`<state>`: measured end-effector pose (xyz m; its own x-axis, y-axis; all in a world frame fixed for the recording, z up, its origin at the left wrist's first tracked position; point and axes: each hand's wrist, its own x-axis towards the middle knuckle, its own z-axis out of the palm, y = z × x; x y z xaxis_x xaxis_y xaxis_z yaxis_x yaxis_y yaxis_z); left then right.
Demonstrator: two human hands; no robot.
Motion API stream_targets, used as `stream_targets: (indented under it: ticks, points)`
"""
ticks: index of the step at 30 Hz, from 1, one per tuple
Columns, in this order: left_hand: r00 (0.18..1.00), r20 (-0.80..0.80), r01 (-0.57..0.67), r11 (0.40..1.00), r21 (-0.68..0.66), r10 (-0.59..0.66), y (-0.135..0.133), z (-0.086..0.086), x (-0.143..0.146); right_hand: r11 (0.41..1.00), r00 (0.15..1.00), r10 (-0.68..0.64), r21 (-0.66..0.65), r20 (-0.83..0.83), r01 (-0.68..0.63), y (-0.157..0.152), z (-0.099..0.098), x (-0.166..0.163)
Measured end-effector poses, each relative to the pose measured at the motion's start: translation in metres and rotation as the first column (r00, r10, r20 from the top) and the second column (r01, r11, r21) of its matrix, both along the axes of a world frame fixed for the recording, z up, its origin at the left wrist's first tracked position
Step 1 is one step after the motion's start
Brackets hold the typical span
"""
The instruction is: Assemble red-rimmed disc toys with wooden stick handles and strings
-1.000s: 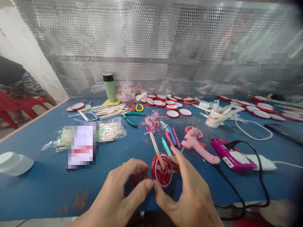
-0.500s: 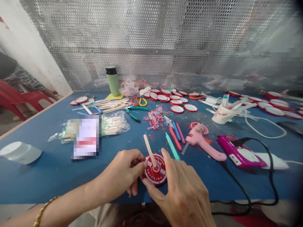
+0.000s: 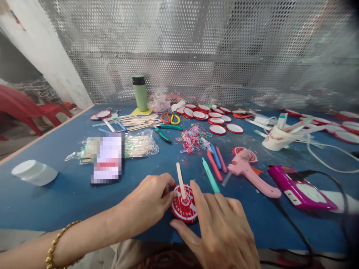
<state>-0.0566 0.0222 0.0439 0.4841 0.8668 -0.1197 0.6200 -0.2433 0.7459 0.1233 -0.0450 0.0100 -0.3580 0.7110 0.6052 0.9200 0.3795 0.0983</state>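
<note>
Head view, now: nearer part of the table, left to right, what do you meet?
White tub → pixelated object → left hand → red disc → teal pen → pink glue gun → purple box. Right hand left out: overlaps.

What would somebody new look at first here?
Probably the red disc with a pale stick on it, between the left hand and right hand at the near side of the table. Then the pink glue gun, on the right. A green tumbler stands at the back.
</note>
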Motion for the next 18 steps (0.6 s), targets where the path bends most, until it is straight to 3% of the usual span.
stream_targets:
  ticks: [8,14,18]
  points:
    - [0.996,-0.063,0.075,0.985,0.157,-0.066,-0.001,-0.011,-0.001,0.999,0.999,0.035,0.035,0.02,-0.036,-0.005,-0.007,0.009]
    - [0.985,0.013,0.167,0.974,0.155,-0.171,0.002,-0.028,-0.008,0.993,0.999,-0.044,0.113,-0.014,0.046,-0.005,-0.018,0.003]
    - [0.981,0.015,0.186,0.97,0.155,-0.191,0.003,-0.029,-0.009,0.99,1.0,-0.018,0.14,-0.006,0.018,-0.003,-0.018,0.003]
